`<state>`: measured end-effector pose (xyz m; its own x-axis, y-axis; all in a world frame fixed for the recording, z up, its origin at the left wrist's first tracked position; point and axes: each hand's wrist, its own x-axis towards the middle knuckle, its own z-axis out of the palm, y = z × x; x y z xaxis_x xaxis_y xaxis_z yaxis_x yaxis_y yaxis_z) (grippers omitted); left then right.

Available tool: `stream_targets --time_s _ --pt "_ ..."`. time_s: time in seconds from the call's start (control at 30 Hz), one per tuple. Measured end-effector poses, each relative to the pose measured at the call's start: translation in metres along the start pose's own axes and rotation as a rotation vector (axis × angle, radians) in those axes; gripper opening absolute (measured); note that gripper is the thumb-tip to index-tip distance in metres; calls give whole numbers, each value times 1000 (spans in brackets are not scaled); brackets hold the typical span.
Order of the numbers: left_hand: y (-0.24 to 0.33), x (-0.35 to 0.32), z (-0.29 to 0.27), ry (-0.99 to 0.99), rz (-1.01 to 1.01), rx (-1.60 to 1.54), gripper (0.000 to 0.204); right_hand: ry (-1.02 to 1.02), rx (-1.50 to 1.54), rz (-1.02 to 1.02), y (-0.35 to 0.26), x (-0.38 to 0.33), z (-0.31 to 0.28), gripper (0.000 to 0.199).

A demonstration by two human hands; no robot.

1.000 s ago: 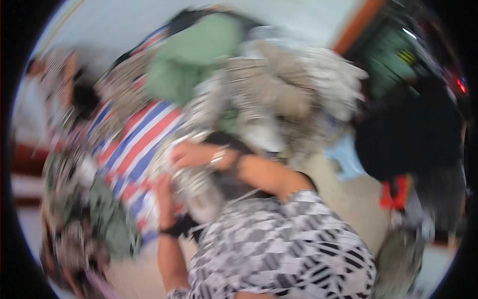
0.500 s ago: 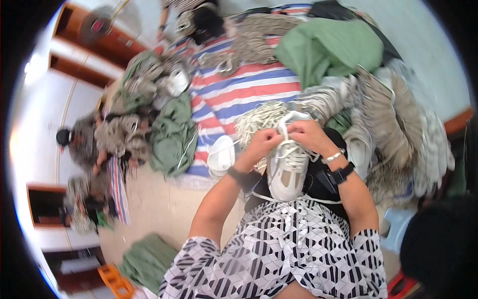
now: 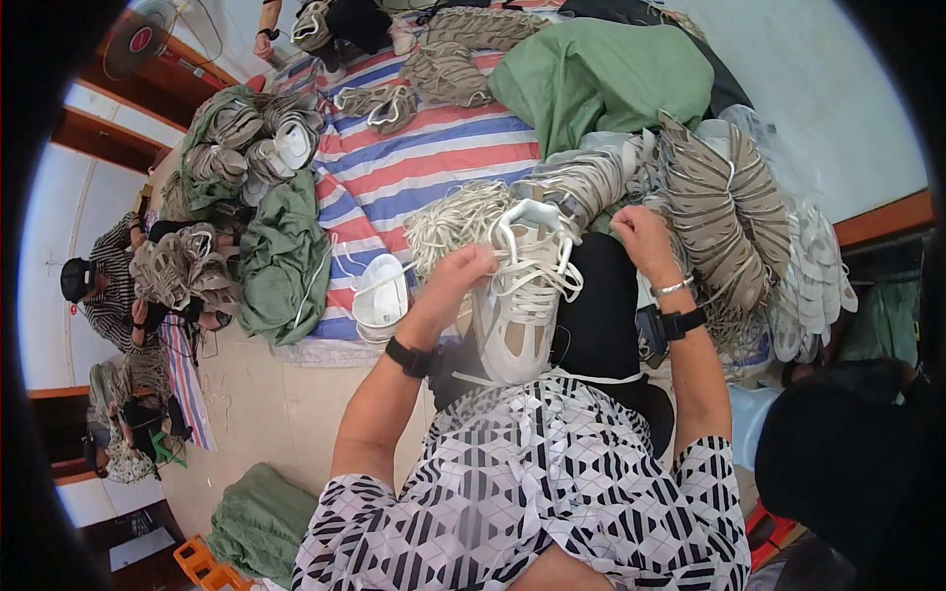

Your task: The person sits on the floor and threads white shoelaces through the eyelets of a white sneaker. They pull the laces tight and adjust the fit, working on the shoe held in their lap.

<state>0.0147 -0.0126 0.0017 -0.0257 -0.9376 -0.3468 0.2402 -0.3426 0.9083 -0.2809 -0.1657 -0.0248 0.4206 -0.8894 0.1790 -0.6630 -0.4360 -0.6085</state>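
A beige-and-white sneaker rests on my lap, its collar pointing away from me. Cream laces cross its front and lie in loose loops near the top. At the shoe's left side, my left hand is closed, its fingertips pinching a shoelace. My right hand is held up to the right, apart from the shoe, with curled fingers; whether anything is between them is hidden. Beyond the shoe lies a bundle of cream laces.
Strung shoe uppers are heaped at the right, beside a green cloth sack. A white shoe piece lies on the striped sheet. Other people sit at the left among shoe piles. A dark round shape is close at lower right.
My hands were together at the shoe's top; now my right hand has moved away to the right, while my left stays at the laces. The laces now hang in wider loops. The view has shifted.
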Motion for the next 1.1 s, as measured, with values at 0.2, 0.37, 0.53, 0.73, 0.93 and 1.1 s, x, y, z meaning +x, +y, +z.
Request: stream_targets --time_s 0.2,0.37,0.53,0.73,0.93,1.1 --pt "9 -10 11 72 -8 101 19 134 284 -24 -22 -30 28 19" --pt "7 -5 26 227 47 213 21 102 179 -71 -26 -34 29 17" --pt "-1 -7 24 223 93 -220 21 87 189 -34 -24 -37 29 20" --pt "-7 -8 10 249 61 -164 37 86 186 -126 -40 -40 21 23" --pt "12 -2 -23 421 189 123 33 -18 326 -98 -97 -37 24 36" --pt "25 -29 -33 401 147 165 26 -103 441 -114 -125 -28 36 24"
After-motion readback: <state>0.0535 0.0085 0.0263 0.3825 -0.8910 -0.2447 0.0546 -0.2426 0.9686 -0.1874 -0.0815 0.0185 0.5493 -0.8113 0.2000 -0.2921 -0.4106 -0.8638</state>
